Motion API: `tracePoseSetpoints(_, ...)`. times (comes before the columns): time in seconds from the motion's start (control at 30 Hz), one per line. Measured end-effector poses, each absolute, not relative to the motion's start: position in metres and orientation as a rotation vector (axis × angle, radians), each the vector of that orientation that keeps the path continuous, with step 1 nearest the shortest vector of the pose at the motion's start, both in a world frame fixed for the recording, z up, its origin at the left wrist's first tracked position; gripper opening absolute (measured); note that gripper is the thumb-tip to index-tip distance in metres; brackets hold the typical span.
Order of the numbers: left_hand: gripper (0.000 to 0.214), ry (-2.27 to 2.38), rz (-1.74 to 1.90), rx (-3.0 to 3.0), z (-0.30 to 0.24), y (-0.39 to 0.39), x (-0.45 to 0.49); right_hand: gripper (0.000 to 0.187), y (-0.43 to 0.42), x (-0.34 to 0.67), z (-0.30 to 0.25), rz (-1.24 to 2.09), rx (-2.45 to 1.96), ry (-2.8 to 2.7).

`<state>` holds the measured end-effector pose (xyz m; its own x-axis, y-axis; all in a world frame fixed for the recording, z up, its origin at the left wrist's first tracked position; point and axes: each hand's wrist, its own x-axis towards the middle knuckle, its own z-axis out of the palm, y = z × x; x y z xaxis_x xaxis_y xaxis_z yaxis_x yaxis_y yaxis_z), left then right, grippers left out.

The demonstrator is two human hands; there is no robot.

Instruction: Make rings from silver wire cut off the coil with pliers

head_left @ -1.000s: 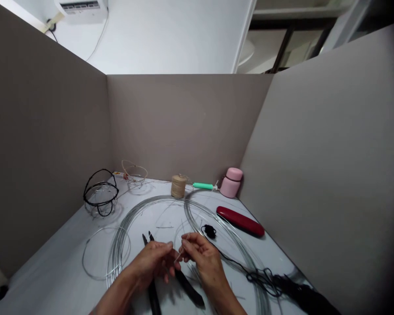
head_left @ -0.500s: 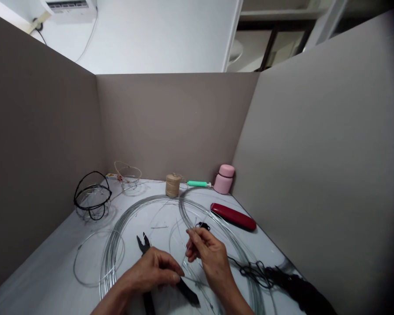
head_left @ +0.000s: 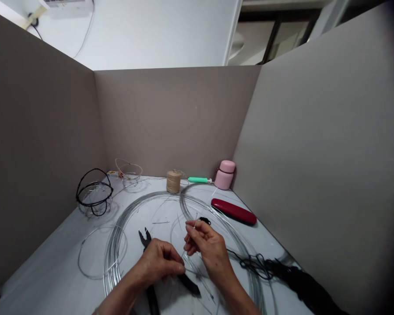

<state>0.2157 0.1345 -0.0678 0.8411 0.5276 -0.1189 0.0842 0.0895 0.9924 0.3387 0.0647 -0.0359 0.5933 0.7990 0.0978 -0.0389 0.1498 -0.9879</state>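
Note:
My left hand [head_left: 159,262] is closed in a pinch on a thin metal wire [head_left: 195,273] that runs rightward from the fingertips. Close by on the right, my right hand [head_left: 208,247] has thumb and finger pressed together around a fine wire end near their tips. Black pliers [head_left: 145,239] lie on the table under my left hand, jaws parted, one handle showing below the fingers. Both hands are above a large coil of silver wire [head_left: 113,245]. Just behind the right hand sits a small black bundle [head_left: 205,220].
Black cord [head_left: 292,273] is heaped at the right. A red case [head_left: 233,211], pink flask [head_left: 224,175], green tube [head_left: 198,180] and twine spool [head_left: 173,181] stand or lie farther back. Wire baskets, one black-wrapped [head_left: 94,203] and one tan-rimmed [head_left: 129,175], occupy the left. Grey panels [head_left: 177,118] enclose the table.
The view has tilted slightly, so the table's things sit a little higher. Both hands keep nearly the same pose, with the left hand's fingertips lifted slightly.

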Motion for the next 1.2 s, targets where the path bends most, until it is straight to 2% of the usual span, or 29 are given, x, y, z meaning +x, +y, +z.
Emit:
tracePoseSetpoints(0.17, 0.019, 0.528, 0.331, 1.588, -0.066, 0.135, 0.213, 0.029, 0.067, 0.341, -0.038, 0.671, -1.286, -0.743)
tracePoseSetpoints(0.47, 0.026, 0.5, 0.336, 1.334, -0.067, 0.13, 0.216, 0.026, 0.066, 0.341, -0.036, 0.748, -1.186, -0.748)
tracePoseSetpoints(0.67, 0.028, 0.501, 0.321, 1.397, -0.068, 0.13, 0.217, 0.027, 0.063, 0.339, -0.03, 0.753, -1.212, -0.773)
tracePoseSetpoints(0.9, 0.019, 0.483, 0.418, 1.412, -0.066, 0.131, 0.216, 0.026, 0.066, 0.339, -0.031, 0.809, -1.137, -0.707)
tracePoseSetpoints(1.2, 0.021, 0.527, 0.379, 1.371, -0.058, 0.127, 0.211, 0.026, 0.068, 0.336, -0.031, 0.794, -1.116, -0.578)
